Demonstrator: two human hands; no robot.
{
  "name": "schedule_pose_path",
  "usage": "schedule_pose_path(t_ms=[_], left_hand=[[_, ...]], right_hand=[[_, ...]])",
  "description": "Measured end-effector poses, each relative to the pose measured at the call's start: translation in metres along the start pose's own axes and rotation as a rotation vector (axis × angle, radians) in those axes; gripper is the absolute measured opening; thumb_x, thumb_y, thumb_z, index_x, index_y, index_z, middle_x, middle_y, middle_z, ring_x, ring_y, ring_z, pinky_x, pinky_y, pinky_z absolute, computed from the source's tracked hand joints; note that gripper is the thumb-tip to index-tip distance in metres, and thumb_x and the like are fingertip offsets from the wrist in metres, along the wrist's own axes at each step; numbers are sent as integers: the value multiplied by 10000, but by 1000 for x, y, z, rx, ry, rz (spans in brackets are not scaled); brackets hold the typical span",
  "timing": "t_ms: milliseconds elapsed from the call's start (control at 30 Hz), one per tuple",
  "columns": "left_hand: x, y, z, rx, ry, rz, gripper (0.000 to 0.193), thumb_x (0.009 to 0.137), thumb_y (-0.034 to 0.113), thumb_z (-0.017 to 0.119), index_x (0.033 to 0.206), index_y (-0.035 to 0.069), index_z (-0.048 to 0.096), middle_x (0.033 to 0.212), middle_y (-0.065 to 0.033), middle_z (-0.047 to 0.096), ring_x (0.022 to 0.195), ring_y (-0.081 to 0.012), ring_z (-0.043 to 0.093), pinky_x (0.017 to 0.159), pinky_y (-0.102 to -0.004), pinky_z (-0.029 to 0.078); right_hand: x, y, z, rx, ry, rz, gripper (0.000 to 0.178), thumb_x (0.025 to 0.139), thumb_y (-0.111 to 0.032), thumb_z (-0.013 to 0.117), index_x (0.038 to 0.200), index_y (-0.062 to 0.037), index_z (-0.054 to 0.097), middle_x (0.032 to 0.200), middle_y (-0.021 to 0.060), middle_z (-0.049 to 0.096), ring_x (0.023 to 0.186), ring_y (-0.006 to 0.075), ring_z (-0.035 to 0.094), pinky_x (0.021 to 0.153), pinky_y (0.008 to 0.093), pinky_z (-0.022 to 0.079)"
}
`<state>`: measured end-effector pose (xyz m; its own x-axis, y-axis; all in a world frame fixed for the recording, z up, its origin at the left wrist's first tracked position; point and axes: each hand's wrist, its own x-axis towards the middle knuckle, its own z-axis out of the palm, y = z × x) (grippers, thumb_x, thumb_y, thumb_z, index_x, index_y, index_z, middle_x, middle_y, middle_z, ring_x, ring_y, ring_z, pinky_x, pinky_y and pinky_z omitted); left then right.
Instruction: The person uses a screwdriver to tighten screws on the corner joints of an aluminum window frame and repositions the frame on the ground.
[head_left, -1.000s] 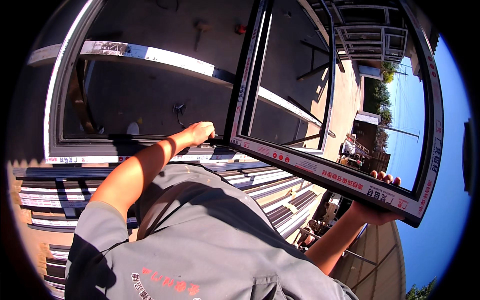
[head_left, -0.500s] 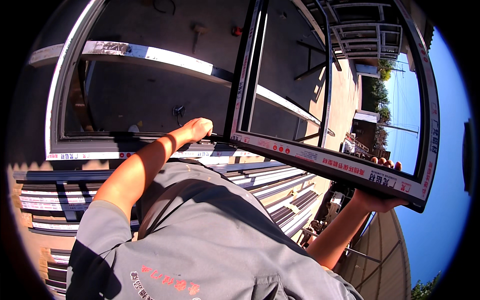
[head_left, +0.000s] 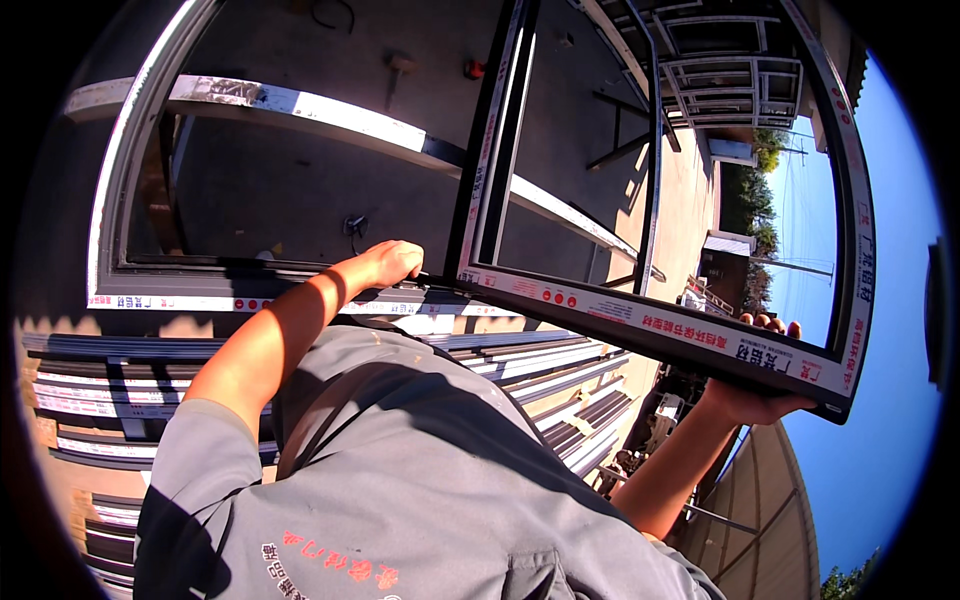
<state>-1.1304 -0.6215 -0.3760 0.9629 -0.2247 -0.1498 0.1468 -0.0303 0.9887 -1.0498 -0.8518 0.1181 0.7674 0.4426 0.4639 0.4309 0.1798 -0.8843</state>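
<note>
A large dark window frame [head_left: 165,290] with printed film strips stands before me on the left. Joined to it near the middle, a swung-out sash [head_left: 640,318] without visible glass reaches to the right. My right hand [head_left: 752,402] grips the lower rail of this sash near its outer corner, fingertips showing over the inner edge. My left hand [head_left: 396,262] is closed at the frame's bottom rail, close to the sash's inner corner. Whatever lies inside those curled fingers is hidden.
A scuffed white bar [head_left: 300,105] runs behind the frame. Below lie stacked metal profiles [head_left: 130,345], reaching right beside my body. Further off are a dark trestle [head_left: 622,135], a rack of welded-looking frames [head_left: 735,85], a mallet-like tool [head_left: 398,72] and a small red item [head_left: 474,69] on the floor.
The view has shifted very slightly. Both hands keep their places, and the sash stands at nearly the same angle.
</note>
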Motion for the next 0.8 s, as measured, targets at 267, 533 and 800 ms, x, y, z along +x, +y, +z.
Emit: schedule_pose_path(t_ms=[267, 533, 800], left_hand=[[-1, 1, -1, 14, -11, -1, 342, 893, 278, 433, 824, 62, 689, 910, -131, 705, 900, -337, 659, 802, -437, 500], [2, -8, 3, 14, 48, 26, 351, 897, 285, 433, 813, 52, 683, 900, -140, 701, 881, -341, 656, 788, -436, 498], [18, -23, 2, -133, -8, -34, 294, 899, 260, 482, 857, 31, 661, 908, -164, 698, 883, -350, 655, 803, -429, 498]], right_hand=[[-1, -1, 4, -12, 23, -17, 974, 911, -831, 415, 1313, 42, 574, 1139, 154, 630, 1058, 319, 582, 967, 521, 443], [-1, 2, 6, -34, 62, -28, 972, 912, -830, 412, 1308, 43, 573, 1113, 153, 629, 1032, 311, 576, 952, 507, 443], [1, 0, -1, -30, -8, -6, 961, 904, -832, 431, 1325, 21, 567, 1125, 143, 626, 1068, 298, 593, 984, 504, 441]])
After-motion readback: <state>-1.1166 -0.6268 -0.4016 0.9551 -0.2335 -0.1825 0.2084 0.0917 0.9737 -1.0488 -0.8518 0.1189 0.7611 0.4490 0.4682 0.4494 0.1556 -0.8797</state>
